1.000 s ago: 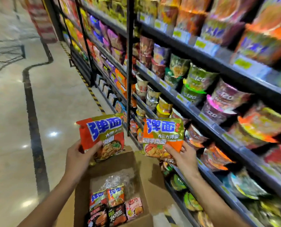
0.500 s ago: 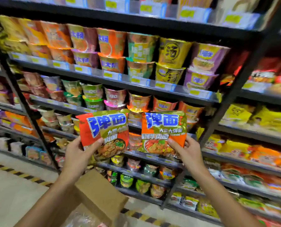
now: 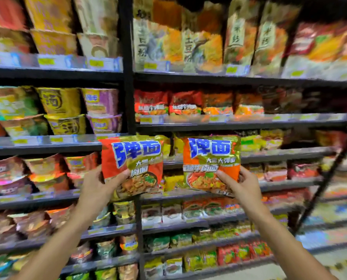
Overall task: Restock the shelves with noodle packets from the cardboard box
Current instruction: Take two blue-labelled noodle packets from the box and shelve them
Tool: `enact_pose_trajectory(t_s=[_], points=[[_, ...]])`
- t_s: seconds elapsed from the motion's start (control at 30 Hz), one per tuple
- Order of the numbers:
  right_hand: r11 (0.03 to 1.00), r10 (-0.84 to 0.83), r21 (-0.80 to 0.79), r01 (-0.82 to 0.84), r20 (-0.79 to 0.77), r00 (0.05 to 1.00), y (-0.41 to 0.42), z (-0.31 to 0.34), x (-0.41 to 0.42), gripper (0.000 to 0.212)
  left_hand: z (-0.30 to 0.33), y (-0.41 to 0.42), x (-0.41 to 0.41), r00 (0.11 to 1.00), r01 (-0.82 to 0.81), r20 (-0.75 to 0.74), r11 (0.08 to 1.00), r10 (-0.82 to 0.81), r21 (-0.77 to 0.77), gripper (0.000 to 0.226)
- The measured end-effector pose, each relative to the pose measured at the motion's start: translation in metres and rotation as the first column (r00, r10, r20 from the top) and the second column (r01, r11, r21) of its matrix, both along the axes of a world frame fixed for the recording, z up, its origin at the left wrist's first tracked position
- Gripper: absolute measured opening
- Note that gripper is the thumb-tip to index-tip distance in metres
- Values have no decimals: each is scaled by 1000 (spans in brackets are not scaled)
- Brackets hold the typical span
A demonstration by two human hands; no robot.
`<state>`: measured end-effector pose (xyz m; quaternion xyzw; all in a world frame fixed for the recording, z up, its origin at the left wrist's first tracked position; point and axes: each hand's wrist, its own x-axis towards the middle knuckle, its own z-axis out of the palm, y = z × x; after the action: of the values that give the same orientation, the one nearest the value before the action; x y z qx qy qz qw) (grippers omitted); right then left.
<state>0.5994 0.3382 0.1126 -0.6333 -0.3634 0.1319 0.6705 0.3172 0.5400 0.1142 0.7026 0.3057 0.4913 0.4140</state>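
A wall of dark metal shelves filled the background, split by a black upright post into two bays. In the bay left of the post, stacked noodle cups were seen on four tiers; in the bay right of it, tall bags stood on the top tier and flat packets lay on the tiers below. Yellow price tags were fixed along the shelf edges. Much of the stock was blurred, so no exact count of it could be taken.

Two noodle packets were held up in front of the shelves, one in each hand, side by side and apart, both upright with their fronts toward the camera. The red noodle packet was gripped at its lower left corner by the left hand, with the thumb laid across the front and the remaining fingers hidden behind the wrapper. The orange-and-gold noodle packet was gripped at its lower right corner by the right hand, with the thumb pressed on the front and curled fingers shown at the right edge. Large blue characters were printed across the top of both packets. Both packets were raised to the level of the third tier, just right of the post. Two bare forearms were seen reaching up from the bottom of the view. The cardboard box was not in view.
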Motion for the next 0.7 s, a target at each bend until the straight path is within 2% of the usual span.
enact_pose_trajectory(t_s=[0.2,0.37,0.5,0.7], points=[[993,-110,47,107,68,992,-91,13,129,16,15,-68,149,996,86,-11,992,-85,90,13],[983,-161,102,155,64,985,-143,26,216,16,23,-100,244,989,146,9,987,-146,66,13],[979,-176,117,169,52,983,-160,29,267,15,29,-108,302,982,186,11,980,-187,64,16],[974,-218,82,212,83,972,-154,28,343,19,44,-96,385,971,234,24,962,-240,139,20]])
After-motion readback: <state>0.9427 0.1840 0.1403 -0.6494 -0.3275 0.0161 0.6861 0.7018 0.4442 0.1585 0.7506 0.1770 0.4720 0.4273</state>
